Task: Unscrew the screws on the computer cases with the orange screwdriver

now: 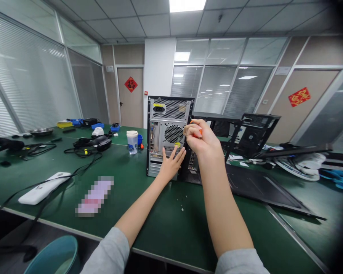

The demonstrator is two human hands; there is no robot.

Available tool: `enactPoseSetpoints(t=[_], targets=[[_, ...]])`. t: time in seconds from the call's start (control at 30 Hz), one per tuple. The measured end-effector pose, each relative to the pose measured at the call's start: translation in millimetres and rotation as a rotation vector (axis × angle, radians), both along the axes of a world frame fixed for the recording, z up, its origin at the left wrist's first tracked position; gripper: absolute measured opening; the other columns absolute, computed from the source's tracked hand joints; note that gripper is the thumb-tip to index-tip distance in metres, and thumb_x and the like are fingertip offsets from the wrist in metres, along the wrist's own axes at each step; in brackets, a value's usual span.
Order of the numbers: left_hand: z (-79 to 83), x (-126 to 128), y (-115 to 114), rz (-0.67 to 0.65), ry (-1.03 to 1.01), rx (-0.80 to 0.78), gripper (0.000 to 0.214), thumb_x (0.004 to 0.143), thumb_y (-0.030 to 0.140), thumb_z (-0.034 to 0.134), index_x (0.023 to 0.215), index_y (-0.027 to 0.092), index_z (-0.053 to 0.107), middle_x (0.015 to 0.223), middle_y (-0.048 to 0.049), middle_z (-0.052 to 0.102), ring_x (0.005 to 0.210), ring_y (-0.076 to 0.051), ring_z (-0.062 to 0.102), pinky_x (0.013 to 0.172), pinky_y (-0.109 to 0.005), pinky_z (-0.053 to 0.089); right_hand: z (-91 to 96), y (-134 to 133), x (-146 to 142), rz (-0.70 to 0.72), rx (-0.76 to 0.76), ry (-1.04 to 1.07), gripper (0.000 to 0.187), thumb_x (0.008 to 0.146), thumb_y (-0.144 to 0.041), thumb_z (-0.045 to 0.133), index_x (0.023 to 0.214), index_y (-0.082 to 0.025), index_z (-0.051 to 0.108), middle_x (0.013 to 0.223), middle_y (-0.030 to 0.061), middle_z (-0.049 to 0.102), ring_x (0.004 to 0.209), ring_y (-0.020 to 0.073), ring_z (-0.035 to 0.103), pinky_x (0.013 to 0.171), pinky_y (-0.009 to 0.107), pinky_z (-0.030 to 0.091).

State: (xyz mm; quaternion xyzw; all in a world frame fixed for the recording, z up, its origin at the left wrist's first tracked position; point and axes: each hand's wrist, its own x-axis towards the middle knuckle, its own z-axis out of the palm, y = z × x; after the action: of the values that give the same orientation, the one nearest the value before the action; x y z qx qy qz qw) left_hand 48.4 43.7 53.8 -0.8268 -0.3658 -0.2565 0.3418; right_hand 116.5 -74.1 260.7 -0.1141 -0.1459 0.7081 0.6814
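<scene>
A computer case stands upright on the green table, its back panel with power socket, ports and fan grille facing me. My left hand lies with spread fingers against the lower part of that panel, below the fan grille. At the panel's right edge, my right hand is closed around an orange-handled screwdriver. Fingers hide most of the screwdriver, and I cannot tell whether its tip touches the case.
Right of the case are an open black case frame, a second computer case and a flat black side panel. Leftward lie a plastic cup, cables, a white power bank-like block and a blurred phone-shaped object.
</scene>
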Motion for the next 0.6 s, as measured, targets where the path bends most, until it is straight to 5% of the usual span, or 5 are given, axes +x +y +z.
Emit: enactPoseSetpoints(t=[0.6], targets=[[-4.2,0,3,-0.021,-0.003,-0.024,0.060,0.093,0.032,0.046,0.147,0.022,0.023,0.154,-0.0088,0.023,0.145,-0.032,-0.001,0.101,-0.080,0.005,-14.6,16,-10,-0.191,-0.077,-0.342,0.022,0.089,-0.015,0.042,0.068,-0.019,0.039,0.046,-0.0083,0.044,0.030,0.0019,0.035,0.028,0.011,0.020]])
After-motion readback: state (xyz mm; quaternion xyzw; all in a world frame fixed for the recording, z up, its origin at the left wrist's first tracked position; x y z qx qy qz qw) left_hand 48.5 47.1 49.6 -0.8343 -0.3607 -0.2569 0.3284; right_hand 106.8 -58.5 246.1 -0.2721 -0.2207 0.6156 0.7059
